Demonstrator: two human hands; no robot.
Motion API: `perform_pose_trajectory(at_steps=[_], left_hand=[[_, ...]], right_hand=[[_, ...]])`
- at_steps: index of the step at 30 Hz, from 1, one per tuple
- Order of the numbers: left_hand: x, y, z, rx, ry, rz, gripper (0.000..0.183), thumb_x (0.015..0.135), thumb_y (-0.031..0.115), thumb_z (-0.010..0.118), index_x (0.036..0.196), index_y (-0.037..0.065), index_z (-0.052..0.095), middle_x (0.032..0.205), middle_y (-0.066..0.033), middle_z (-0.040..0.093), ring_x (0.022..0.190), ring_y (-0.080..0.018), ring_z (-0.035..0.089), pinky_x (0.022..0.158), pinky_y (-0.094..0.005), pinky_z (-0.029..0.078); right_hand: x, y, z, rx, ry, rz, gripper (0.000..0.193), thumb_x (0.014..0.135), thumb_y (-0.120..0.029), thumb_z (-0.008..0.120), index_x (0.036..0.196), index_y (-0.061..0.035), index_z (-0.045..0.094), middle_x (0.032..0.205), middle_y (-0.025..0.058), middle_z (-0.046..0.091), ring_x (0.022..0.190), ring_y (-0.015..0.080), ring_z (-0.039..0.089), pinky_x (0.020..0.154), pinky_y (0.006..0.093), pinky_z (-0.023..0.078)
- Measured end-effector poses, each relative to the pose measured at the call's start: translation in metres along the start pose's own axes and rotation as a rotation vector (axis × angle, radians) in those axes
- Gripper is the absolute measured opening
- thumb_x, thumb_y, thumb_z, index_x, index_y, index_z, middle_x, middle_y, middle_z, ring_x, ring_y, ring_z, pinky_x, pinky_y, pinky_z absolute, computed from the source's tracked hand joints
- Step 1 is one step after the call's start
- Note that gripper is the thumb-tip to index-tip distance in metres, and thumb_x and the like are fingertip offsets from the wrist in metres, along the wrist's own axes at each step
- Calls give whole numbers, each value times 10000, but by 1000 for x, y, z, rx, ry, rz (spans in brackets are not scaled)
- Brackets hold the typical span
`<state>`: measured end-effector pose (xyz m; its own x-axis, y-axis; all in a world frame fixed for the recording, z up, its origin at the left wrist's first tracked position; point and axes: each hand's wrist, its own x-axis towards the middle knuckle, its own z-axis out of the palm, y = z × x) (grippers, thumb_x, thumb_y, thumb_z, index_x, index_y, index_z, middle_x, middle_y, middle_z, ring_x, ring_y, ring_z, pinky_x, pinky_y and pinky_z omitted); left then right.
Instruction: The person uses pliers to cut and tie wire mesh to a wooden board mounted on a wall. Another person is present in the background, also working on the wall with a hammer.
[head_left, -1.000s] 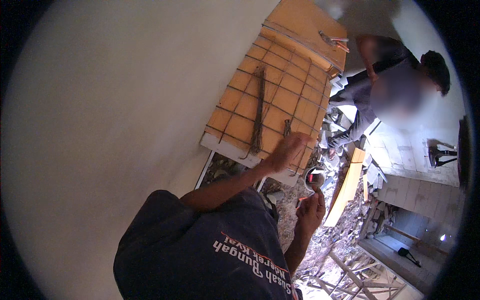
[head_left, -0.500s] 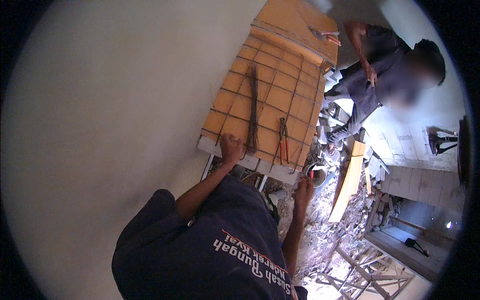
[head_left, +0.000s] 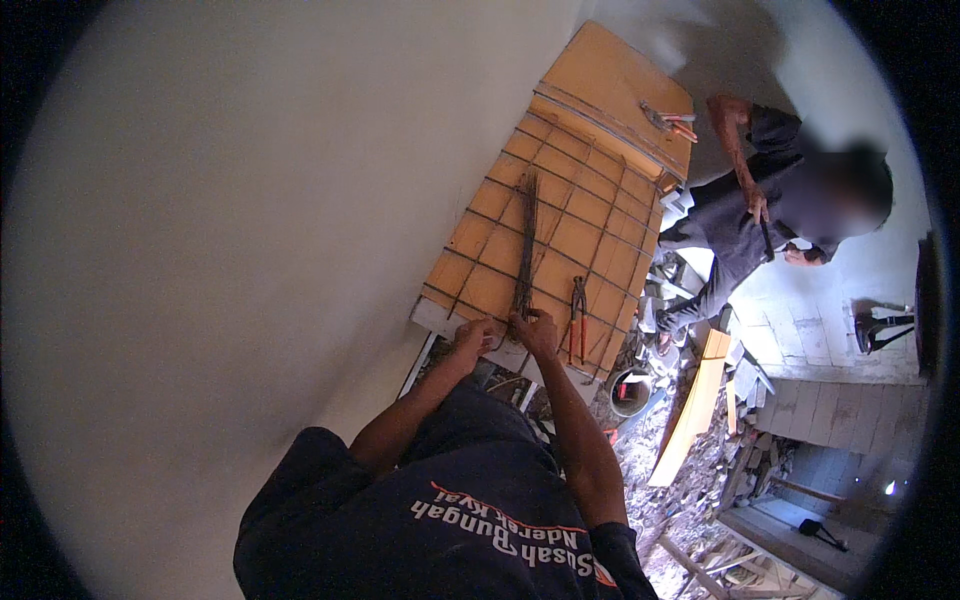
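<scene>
A mesh of thin steel bars (head_left: 480, 264) lies over an orange-brown board (head_left: 490, 228). On it rests a long bundle of dark tie wire (head_left: 527, 235), its near end under my right hand (head_left: 537, 331). The fingers of that hand are closed at the wire ends. Beside it, over the pale front edge of the board (head_left: 440, 315), my left hand (head_left: 478, 338) has its fingers curled together; what they hold, if anything, is too small to make out. Red-handled pincers (head_left: 578, 320) lie on the mesh, right of my right hand.
A second red-handled tool (head_left: 670, 122) lies on the stepped far section. The pale wall (head_left: 250, 200) runs along the left. A co-worker (head_left: 735, 220) sits at the right. A bucket (head_left: 630, 392), planks (head_left: 695, 408) and rubble lie on the floor below.
My right hand has come from the board's right front corner to the near end of the wire bundle. My left hand has drawn back slightly toward the edge. The view has shifted.
</scene>
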<state>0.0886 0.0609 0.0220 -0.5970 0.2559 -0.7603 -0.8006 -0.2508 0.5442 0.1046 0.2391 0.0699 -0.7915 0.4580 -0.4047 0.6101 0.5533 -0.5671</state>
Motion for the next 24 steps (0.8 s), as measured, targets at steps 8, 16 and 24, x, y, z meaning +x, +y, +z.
perform_pose_trajectory(at_steps=[8, 16, 24], left_hand=[[2, 25, 33, 220, -185, -2, 389, 1002, 442, 564, 1128, 86, 655, 1028, -57, 704, 856, -171, 666, 688, -337, 540], [22, 57, 73, 432, -214, 59, 361, 914, 430, 720, 927, 70, 704, 800, -34, 688, 727, -157, 661, 619, -349, 517], [-25, 81, 115, 581, -322, 491, 291, 886, 196, 703, 1079, 0, 609, 855, -80, 686, 762, -197, 652, 688, -366, 546]], right_hand=[[-9, -14, -22, 410, -189, 8, 511, 892, -383, 737, 1216, 3, 650, 952, 129, 729, 686, 148, 667, 459, 308, 511], [-32, -15, -20, 428, 0, -297, 471, 911, -313, 723, 1226, 26, 634, 1033, 127, 735, 930, 226, 705, 836, 377, 541], [-76, -2, -78, 335, 0, -289, 483, 918, -266, 722, 1294, 0, 578, 1161, 140, 688, 979, 224, 662, 897, 386, 502]])
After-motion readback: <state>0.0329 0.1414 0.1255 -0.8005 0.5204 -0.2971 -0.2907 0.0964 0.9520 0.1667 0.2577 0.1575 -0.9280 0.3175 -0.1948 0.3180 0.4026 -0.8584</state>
